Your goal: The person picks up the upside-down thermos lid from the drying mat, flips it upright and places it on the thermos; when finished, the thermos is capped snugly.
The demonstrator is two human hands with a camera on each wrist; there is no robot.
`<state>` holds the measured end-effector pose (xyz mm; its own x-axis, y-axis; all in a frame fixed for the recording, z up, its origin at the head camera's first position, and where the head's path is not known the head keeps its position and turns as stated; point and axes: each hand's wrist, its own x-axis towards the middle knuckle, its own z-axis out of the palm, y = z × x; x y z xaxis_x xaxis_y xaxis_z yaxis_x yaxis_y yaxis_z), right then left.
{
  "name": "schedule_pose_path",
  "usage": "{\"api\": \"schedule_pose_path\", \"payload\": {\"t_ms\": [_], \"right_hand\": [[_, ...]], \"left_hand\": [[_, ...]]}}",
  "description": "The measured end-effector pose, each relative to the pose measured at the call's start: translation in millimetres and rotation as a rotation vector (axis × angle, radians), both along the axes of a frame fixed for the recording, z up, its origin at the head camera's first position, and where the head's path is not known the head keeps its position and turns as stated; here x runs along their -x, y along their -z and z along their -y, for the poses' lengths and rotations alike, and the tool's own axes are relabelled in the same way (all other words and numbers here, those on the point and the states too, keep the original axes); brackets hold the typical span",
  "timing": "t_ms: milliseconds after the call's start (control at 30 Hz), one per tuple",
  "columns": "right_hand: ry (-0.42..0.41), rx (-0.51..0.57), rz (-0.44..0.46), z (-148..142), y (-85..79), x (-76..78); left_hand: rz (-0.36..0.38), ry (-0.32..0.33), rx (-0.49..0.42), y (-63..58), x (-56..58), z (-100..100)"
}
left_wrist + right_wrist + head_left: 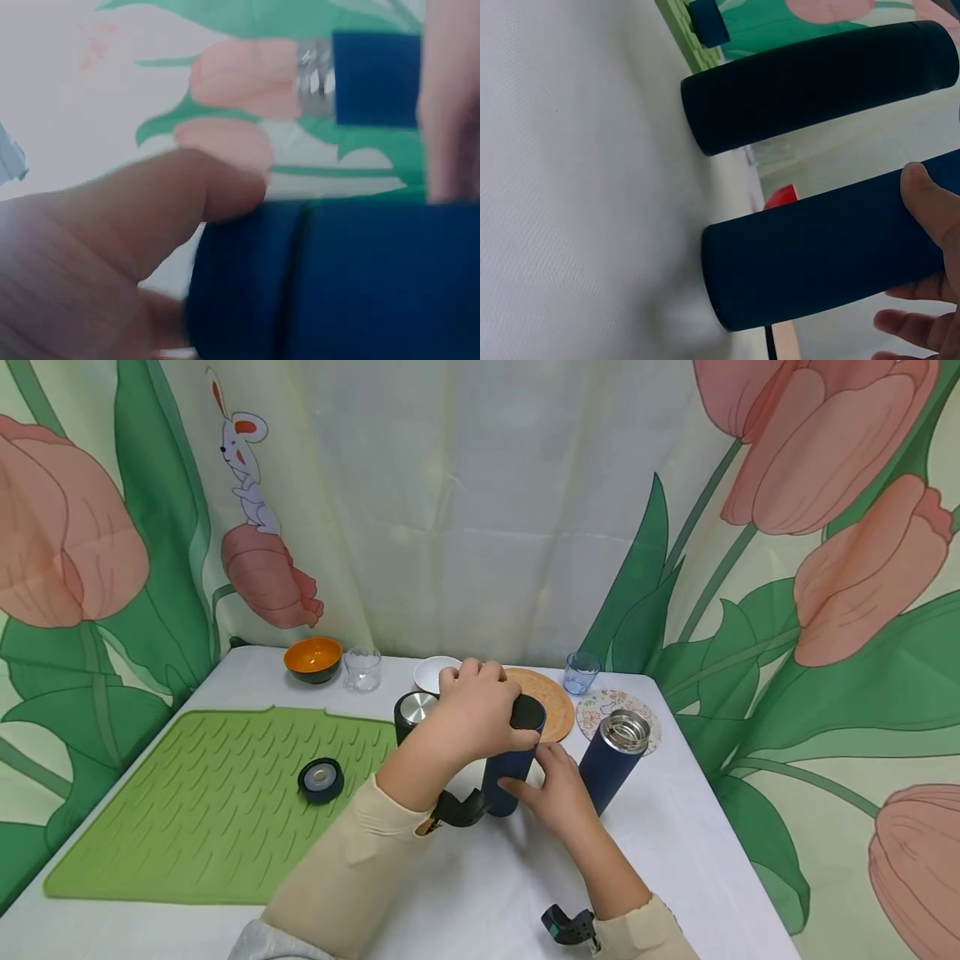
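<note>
A dark blue thermos point(510, 777) stands upright on the table between my two hands. My left hand point(480, 710) grips its lid point(528, 712) from above; in the left wrist view the thumb point(232, 196) lies on the lid, close to the dark seam under it. Lower down, my right hand point(557, 789) holds the thermos body point(817, 259), thumb on one side and fingers on the other. To the right stands a second blue thermos point(609, 768) without a lid, its steel mouth showing. A black thermos point(416, 708) with a steel-topped lid is partly hidden behind my left forearm.
On the left lies a green drying mat point(187, 827) with a loose dark lid point(321, 781) on it. Along the back are an orange bowl point(313, 656), a clear glass point(363, 670), a white bowl point(435, 673), a round cork mat point(555, 702), a blue glass point(581, 673) and a floral plate point(596, 706).
</note>
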<state>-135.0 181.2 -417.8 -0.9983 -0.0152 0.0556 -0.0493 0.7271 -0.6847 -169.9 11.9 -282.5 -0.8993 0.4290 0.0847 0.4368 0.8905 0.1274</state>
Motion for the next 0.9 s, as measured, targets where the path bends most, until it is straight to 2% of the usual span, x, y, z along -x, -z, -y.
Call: {"api": "schedule_pose_path", "payload": {"t_ms": [233,400,567,700,800,900], "right_hand": [[-0.032,-0.011,-0.031,-1,0.0,-0.6],[-0.032,-0.021,-0.051,-2,0.6,0.2],[-0.037,-0.015,-0.068,-3,1.8,-0.4],[-0.036,-0.004,-0.058,-2,1.2,-0.1],[-0.028,-0.003,-0.037,-3,1.8,0.4],[-0.027,-0.001,-0.027,-3,3.4,0.8]], "left_hand": [[-0.127,-0.214,-0.154,20.8,-15.5,-22],[-0.165,-0.23,-0.254,27.4,-15.6,-30],[-0.107,-0.23,-0.421,32.7,-15.6,-28],[-0.034,-0.213,-0.556,37.5,-13.6,-24],[0.047,-0.185,-0.627,38.9,-10.6,-19],[0.164,-0.143,-0.663,36.0,-8.5,-12]]}}
